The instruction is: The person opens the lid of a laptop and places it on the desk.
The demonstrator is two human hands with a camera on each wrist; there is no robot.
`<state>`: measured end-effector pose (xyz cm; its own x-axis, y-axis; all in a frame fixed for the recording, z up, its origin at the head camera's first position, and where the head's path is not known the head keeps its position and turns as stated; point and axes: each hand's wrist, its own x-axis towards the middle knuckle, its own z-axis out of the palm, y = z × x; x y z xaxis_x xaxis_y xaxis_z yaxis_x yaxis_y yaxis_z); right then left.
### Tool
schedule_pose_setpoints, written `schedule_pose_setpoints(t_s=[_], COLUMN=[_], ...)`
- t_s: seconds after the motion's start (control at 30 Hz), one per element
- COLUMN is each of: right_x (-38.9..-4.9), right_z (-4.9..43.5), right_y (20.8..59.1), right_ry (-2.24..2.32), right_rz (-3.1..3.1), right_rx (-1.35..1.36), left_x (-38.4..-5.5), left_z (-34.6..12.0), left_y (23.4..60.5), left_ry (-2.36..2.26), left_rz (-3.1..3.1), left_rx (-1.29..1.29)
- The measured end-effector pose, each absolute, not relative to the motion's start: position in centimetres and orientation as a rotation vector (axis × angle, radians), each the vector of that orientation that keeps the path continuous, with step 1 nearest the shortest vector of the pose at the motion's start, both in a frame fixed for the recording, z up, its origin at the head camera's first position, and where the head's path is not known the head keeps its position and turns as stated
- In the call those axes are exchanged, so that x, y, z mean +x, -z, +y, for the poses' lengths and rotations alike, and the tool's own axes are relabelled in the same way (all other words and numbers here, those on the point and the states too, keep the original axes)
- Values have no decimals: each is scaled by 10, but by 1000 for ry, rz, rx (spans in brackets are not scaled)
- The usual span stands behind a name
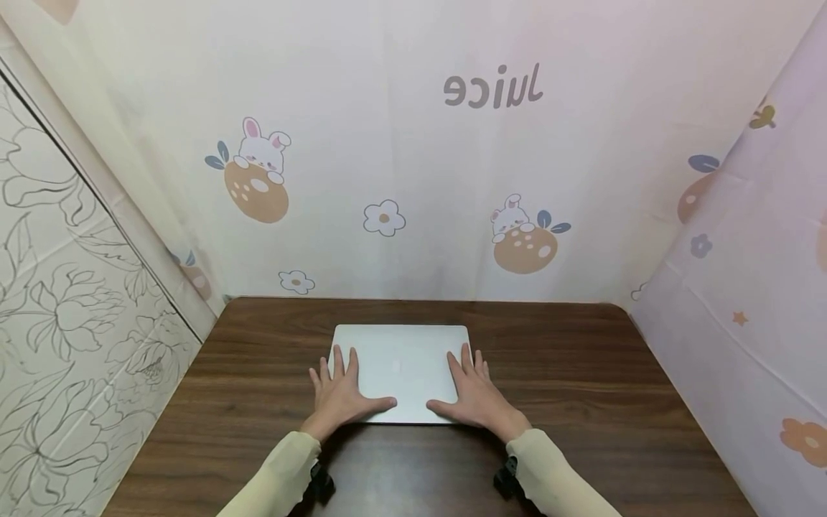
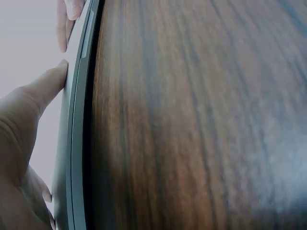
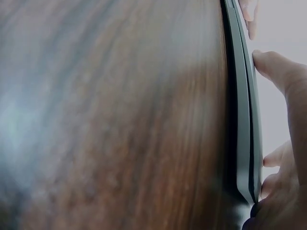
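A closed silver laptop (image 1: 413,366) lies flat on the wooden table, its lid facing up. My left hand (image 1: 345,391) rests on its left part with the fingers spread, the thumb stretched inward along the near edge. On the opposite side my right hand (image 1: 474,395) mirrors it, fingers spread over the right edge and thumb pointing inward. In the left wrist view, the laptop's thin front edge (image 2: 76,124) shows with the left thumb (image 2: 50,81) on the lid. The right wrist view shows the right thumb (image 3: 273,64) on the lid as well.
The dark wooden table (image 1: 581,402) reaches back to a pale printed curtain (image 1: 413,158). Another curtain (image 1: 743,345) hangs along the right side, and a flower-patterned panel (image 1: 77,323) stands at the left. Dark wrist cameras (image 1: 507,480) sit under the sleeves.
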<state>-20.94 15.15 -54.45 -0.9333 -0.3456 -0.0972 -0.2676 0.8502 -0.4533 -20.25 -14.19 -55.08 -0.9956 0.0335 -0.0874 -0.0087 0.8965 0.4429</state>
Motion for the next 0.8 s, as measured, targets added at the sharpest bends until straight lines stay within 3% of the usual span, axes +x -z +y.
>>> schedule_pose_setpoints(t_s=[0.8], right_x=[-207], right_z=[163], right_y=[546], right_ry=[649], right_rz=[2855], right_rx=[-465], left_x=[-201], left_z=[-131], left_y=[554], left_ry=[-705], left_rz=[2948], left_rx=[16])
